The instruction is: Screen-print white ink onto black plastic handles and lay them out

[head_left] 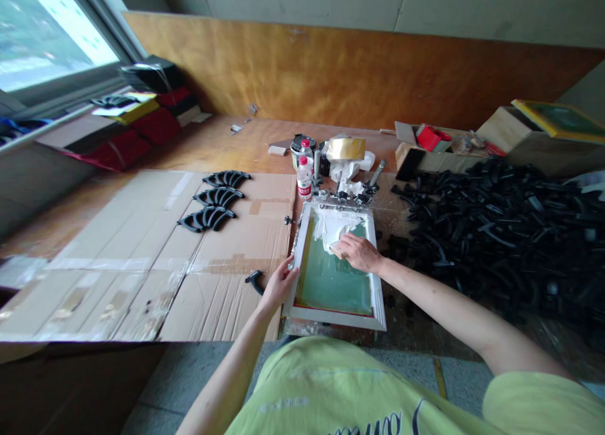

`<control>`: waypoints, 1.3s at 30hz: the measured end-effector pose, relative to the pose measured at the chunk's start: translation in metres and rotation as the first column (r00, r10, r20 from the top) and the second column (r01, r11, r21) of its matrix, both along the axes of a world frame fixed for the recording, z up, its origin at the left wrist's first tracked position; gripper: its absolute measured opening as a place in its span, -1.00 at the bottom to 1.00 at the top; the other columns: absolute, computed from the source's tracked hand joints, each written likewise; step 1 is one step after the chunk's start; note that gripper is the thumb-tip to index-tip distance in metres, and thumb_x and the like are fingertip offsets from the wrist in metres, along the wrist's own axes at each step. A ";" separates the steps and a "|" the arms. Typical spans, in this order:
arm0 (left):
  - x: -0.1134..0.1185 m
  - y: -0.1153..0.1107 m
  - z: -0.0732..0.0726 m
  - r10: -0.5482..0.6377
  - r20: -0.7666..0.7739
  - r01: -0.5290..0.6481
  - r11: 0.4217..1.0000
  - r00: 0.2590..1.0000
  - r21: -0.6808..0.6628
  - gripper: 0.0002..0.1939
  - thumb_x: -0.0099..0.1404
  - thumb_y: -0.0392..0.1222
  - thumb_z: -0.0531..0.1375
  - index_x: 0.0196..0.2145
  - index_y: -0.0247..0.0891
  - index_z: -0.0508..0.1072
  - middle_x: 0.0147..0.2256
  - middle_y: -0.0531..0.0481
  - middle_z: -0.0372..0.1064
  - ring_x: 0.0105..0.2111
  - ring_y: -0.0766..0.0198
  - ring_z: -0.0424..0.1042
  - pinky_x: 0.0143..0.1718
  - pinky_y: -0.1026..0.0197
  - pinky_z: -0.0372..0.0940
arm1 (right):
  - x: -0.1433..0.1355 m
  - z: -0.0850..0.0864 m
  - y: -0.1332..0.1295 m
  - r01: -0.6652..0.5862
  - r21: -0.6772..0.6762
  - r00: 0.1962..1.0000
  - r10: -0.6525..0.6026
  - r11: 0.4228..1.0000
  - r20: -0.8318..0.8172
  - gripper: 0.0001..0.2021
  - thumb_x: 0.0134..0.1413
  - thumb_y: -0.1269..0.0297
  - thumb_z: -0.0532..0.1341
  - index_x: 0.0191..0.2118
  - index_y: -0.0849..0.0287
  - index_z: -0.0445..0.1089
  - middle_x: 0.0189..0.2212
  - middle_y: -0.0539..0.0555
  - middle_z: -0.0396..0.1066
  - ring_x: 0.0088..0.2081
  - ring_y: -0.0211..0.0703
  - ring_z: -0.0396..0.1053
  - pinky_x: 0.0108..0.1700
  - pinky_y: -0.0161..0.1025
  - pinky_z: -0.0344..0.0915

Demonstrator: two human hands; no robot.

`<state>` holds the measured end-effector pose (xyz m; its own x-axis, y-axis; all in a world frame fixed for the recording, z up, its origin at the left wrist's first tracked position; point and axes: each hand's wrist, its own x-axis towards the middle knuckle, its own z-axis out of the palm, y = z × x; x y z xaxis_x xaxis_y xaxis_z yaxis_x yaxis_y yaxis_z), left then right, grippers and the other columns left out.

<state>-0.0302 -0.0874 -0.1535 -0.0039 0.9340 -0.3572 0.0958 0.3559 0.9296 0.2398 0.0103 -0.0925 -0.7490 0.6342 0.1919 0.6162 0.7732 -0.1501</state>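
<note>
A screen printing frame with a green mesh lies in front of me, thick white ink smeared over its far half. My right hand is closed on a small squeegee at the lower edge of the ink; the fingers hide part of it. At the frame's left edge is my left hand, its fingers and thumb around the rim. A single curved black plastic handle lies just left of that hand, on the cardboard. Whatever is under the mesh is hidden.
Three rows of black handles lie on the cardboard at left. A large heap of black parts fills the right side. Beyond the frame stand hinge clamps, bottles and a tape roll. Boxes sit at back right.
</note>
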 end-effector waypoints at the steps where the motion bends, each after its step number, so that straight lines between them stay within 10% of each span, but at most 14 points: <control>1: 0.000 0.000 0.002 0.004 -0.006 -0.004 1.000 1.000 -0.005 -0.20 0.17 0.20 0.19 0.24 -0.32 0.21 -0.43 0.05 0.37 -0.47 0.34 0.31 -0.45 0.32 0.19 | 0.002 0.000 0.001 -0.019 -0.016 0.999 0.018 1.000 -0.027 -0.93 0.14 0.43 0.17 -0.33 0.19 0.39 -0.34 0.10 0.37 -0.22 -0.11 0.29 -0.22 -0.26 0.21; 6: -0.002 -0.001 0.032 0.007 0.056 -0.005 0.999 0.998 -0.040 -0.12 0.10 0.22 0.24 0.25 -0.30 0.19 -0.47 0.07 0.37 -0.55 0.36 0.28 -0.53 0.34 0.14 | -0.006 0.024 0.052 0.176 -0.097 0.971 -0.189 0.980 -0.144 -0.67 0.00 0.29 0.36 -0.07 0.08 0.39 -0.26 0.03 0.42 -0.26 -0.14 0.36 -0.23 -0.27 0.25; 12: 0.003 0.013 0.110 0.085 0.127 -0.091 0.995 0.988 0.047 -0.37 0.16 0.28 0.17 0.00 -0.27 0.47 -0.35 0.00 0.44 -0.52 0.38 0.33 -0.53 0.35 0.18 | 0.042 0.051 0.104 0.564 0.007 0.771 -0.524 0.826 -0.361 -0.49 0.08 0.24 0.27 0.17 0.09 0.27 -0.16 0.13 0.42 -0.19 -0.04 0.38 -0.14 -0.17 0.29; 17: 0.024 0.058 0.162 0.108 0.343 -0.226 0.917 0.933 0.328 -0.46 0.17 0.25 0.17 -0.09 -0.23 0.45 -0.11 -0.07 0.45 -0.22 0.22 0.45 -0.32 0.27 0.35 | 0.099 0.007 0.071 0.771 -0.252 0.506 -0.803 0.584 -0.314 -0.81 0.16 0.32 0.12 -0.18 0.20 0.44 -0.40 0.10 0.46 -0.33 -0.08 0.39 -0.25 -0.20 0.29; 20: 0.032 0.078 0.173 0.091 0.404 -0.223 0.930 0.910 0.291 -0.44 0.19 0.26 0.15 -0.08 -0.26 0.41 -0.23 -0.10 0.47 -0.27 0.22 0.48 -0.37 0.25 0.38 | 0.082 -0.029 0.039 0.582 -0.354 0.725 -0.664 0.732 -0.182 -0.77 0.09 0.27 0.23 -0.12 0.16 0.43 -0.33 0.07 0.47 -0.29 -0.11 0.39 -0.22 -0.22 0.29; 24: 0.048 0.062 0.144 0.196 0.428 -0.288 0.944 0.882 0.162 -0.44 0.21 0.26 0.14 -0.03 -0.22 0.34 -0.26 -0.08 0.49 -0.35 0.28 0.48 -0.42 0.29 0.37 | 0.031 -0.041 0.003 0.419 -0.256 0.883 -0.457 0.871 -0.111 -0.80 0.07 0.32 0.28 -0.14 0.11 0.45 -0.24 0.09 0.43 -0.15 -0.09 0.34 -0.06 -0.15 0.25; 28: 0.068 0.010 0.083 0.094 0.397 -0.010 0.978 0.913 -0.209 -0.39 0.15 0.29 0.18 -0.04 -0.26 0.36 -0.19 -0.19 0.50 -0.34 0.18 0.51 -0.49 0.25 0.36 | -0.019 -0.024 -0.047 0.390 -0.138 0.894 -0.411 0.910 -0.180 -0.87 0.19 0.28 0.20 -0.19 0.15 0.46 -0.30 0.11 0.38 -0.15 -0.07 0.30 -0.05 -0.15 0.25; 32: 0.044 -0.032 0.031 0.235 0.301 -0.132 0.936 0.924 -0.326 -0.50 0.13 0.27 0.18 -0.34 -0.30 0.41 -0.39 -0.10 0.49 -0.41 0.23 0.49 -0.51 0.31 0.28 | -0.026 -0.026 -0.081 0.109 -0.166 0.972 -0.140 0.980 -0.188 -0.81 0.24 0.25 0.15 -0.07 0.08 0.43 -0.28 0.05 0.41 -0.16 -0.15 0.31 -0.07 -0.24 0.26; 34: 0.008 -0.043 0.008 0.322 0.159 -0.259 0.911 0.933 -0.321 -0.52 0.16 0.23 0.14 -0.41 -0.32 0.42 -0.43 -0.09 0.48 -0.45 0.27 0.46 -0.51 0.32 0.26 | 0.005 -0.037 -0.077 0.303 -0.199 0.933 -0.332 0.932 -0.137 -0.81 0.26 0.28 0.12 -0.09 0.09 0.43 -0.24 0.06 0.42 -0.16 -0.16 0.33 -0.08 -0.26 0.26; 39: -0.080 -0.063 -0.042 0.419 -0.270 -0.494 0.794 0.867 -0.355 -0.60 0.19 0.09 -0.04 -0.48 -0.28 0.37 -0.48 -0.12 0.46 -0.58 0.26 0.37 -0.53 0.22 0.28 | 0.113 -0.081 -0.054 0.829 -0.108 0.557 -0.793 0.549 0.247 -0.85 0.12 0.32 0.23 -0.21 0.23 0.46 -0.18 0.24 0.38 -0.07 0.02 0.31 -0.10 -0.17 0.26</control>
